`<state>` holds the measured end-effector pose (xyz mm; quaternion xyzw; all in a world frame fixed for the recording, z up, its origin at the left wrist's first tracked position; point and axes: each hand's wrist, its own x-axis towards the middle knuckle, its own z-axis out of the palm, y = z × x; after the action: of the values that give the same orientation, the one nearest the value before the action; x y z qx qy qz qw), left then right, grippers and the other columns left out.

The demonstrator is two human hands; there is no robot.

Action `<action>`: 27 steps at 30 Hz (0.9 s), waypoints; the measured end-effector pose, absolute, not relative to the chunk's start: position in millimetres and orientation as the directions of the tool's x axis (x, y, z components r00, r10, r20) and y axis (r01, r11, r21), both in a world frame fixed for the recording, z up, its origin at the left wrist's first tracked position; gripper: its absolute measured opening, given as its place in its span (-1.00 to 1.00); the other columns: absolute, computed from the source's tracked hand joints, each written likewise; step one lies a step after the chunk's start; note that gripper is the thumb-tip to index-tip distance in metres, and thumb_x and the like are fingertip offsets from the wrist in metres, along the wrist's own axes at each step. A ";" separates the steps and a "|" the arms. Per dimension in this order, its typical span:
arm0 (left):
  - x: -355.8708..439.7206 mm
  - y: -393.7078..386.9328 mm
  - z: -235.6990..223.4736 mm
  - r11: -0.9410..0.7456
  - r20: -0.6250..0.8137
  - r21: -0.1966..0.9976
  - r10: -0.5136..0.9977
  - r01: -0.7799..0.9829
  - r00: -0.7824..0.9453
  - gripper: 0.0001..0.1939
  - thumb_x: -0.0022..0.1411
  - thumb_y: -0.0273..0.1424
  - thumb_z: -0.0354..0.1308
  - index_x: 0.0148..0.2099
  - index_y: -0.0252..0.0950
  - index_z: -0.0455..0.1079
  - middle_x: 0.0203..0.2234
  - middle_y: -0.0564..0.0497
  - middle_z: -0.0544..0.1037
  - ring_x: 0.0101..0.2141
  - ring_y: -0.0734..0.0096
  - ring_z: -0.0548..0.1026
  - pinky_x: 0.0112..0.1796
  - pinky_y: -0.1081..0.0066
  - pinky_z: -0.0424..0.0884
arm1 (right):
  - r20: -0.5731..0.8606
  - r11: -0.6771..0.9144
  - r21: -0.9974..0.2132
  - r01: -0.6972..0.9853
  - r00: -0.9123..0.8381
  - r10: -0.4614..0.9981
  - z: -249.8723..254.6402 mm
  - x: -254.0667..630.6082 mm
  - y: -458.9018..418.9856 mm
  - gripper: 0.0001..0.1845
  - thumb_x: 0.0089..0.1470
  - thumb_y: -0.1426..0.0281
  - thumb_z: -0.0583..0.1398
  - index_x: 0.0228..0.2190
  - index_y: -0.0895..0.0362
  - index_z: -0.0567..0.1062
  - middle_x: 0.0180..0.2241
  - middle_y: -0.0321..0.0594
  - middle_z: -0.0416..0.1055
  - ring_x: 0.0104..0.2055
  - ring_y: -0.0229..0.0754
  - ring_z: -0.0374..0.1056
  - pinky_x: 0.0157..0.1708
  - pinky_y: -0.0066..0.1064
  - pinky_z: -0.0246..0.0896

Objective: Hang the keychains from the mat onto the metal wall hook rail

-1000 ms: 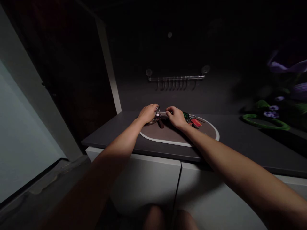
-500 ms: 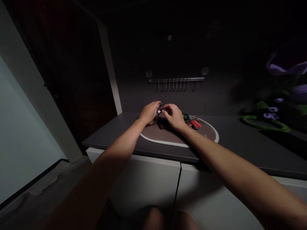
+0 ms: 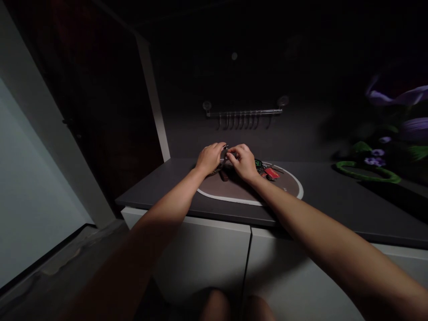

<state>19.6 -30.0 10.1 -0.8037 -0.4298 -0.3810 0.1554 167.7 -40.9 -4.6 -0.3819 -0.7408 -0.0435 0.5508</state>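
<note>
Both hands are close together above an oval brown mat (image 3: 240, 191) with a white rim. My left hand (image 3: 210, 158) is closed, with a small shiny metal piece (image 3: 227, 146) at its fingertips; its kind is too small and dark to tell. Thumb and fingers of my right hand (image 3: 243, 161) are pinched together just beside it, and what they hold is hidden. Below the hands lies a small dark brown block-like item (image 3: 224, 176). To the right of my right hand sit a green-edged black fob (image 3: 257, 163) and a red tag (image 3: 272, 173) among small dark items.
The mat lies on a dark grey counter (image 3: 143, 189) above white cabinet doors (image 3: 207, 254). A clear rail with hooks (image 3: 244, 113) is fixed to the dark back wall. Purple flowers (image 3: 374, 161) and a green ring-shaped base (image 3: 368, 173) stand at right.
The metal piece between my hands has turned or shifted slightly, and its white glint is gone. My left hand has moved a little to the right; my right hand stays nearly in place.
</note>
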 end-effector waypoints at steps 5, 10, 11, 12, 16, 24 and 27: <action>14.3 -28.8 11.5 -0.532 0.749 0.078 0.589 0.843 0.302 -0.67 0.23 -0.50 -0.16 -0.03 -0.26 0.32 -0.16 -0.06 0.49 -0.13 0.34 0.41 -0.09 0.37 0.23 | 0.853 0.691 -0.394 0.605 -0.039 0.521 -0.2 171.5 -38.9 -0.86 0.02 0.38 0.08 -0.45 0.14 0.42 -0.38 -0.17 0.33 -0.28 -0.19 0.23 -0.23 -0.37 0.13; 14.4 -25.7 8.9 -0.596 0.726 0.078 0.583 0.799 0.364 -0.67 0.21 -0.53 -0.15 -0.05 -0.24 0.34 -0.19 -0.01 0.51 -0.16 0.38 0.42 -0.11 0.39 0.24 | 0.839 0.694 -0.452 0.560 0.002 0.545 1.5 174.8 -33.6 -0.85 0.04 0.37 0.04 -0.46 0.15 0.38 -0.37 -0.16 0.36 -0.27 -0.19 0.24 -0.23 -0.38 0.13; 15.1 -25.3 8.2 -0.608 0.718 0.088 0.588 0.789 0.373 -0.68 0.22 -0.51 -0.14 -0.06 -0.24 0.34 -0.19 -0.01 0.51 -0.16 0.38 0.42 -0.12 0.40 0.25 | 0.830 0.694 -0.474 0.542 0.010 0.558 1.4 175.1 -32.6 -0.85 0.04 0.37 0.04 -0.45 0.15 0.37 -0.38 -0.17 0.36 -0.28 -0.20 0.24 -0.23 -0.38 0.14; 15.8 -25.1 7.5 -0.616 0.709 0.099 0.595 0.781 0.379 -0.69 0.22 -0.49 -0.14 -0.07 -0.25 0.35 -0.20 -0.02 0.51 -0.17 0.38 0.42 -0.14 0.41 0.25 | 0.818 0.694 -0.499 0.520 0.017 0.575 1.2 175.3 -31.6 -0.84 0.04 0.36 0.03 -0.45 0.15 0.36 -0.40 -0.18 0.36 -0.31 -0.21 0.24 -0.24 -0.39 0.14; 18.7 -27.7 6.4 -0.653 0.661 0.134 0.620 0.746 0.423 -0.72 0.23 -0.40 -0.11 -0.10 -0.25 0.37 -0.23 -0.03 0.51 -0.20 0.37 0.43 -0.17 0.43 0.28 | 0.785 0.699 -0.569 0.433 0.035 0.618 0.2 176.0 -29.3 -0.80 0.06 0.30 0.00 -0.43 0.15 0.33 -0.45 -0.24 0.33 -0.38 -0.25 0.22 -0.31 -0.43 0.15; 25.8 -34.5 8.2 -0.744 0.714 0.292 0.588 0.601 0.380 -0.75 0.19 -0.33 -0.06 -0.22 -0.32 0.38 -0.32 -0.04 0.51 -0.29 0.41 0.41 -0.22 0.45 0.29 | 0.761 0.716 -0.604 0.350 -0.015 0.649 0.8 176.0 -27.9 -0.78 0.03 0.24 0.03 -0.42 0.14 0.34 -0.46 -0.27 0.32 -0.40 -0.28 0.22 -0.36 -0.45 0.15; 28.3 -33.1 7.2 -0.750 0.701 0.411 0.624 0.518 0.346 -0.77 0.17 -0.32 -0.05 -0.30 -0.36 0.36 -0.41 0.00 0.48 -0.38 0.46 0.38 -0.31 0.48 0.29 | 0.737 0.704 -0.639 0.310 -0.012 0.675 0.6 175.3 -26.6 -0.74 -0.01 0.21 0.06 -0.41 0.15 0.36 -0.46 -0.26 0.33 -0.42 -0.28 0.21 -0.38 -0.45 0.16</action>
<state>28.3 -33.1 7.2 -0.8182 -0.3490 -0.4532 -0.0580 175.3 -26.6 0.6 -0.3544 -0.6953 0.1504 0.6069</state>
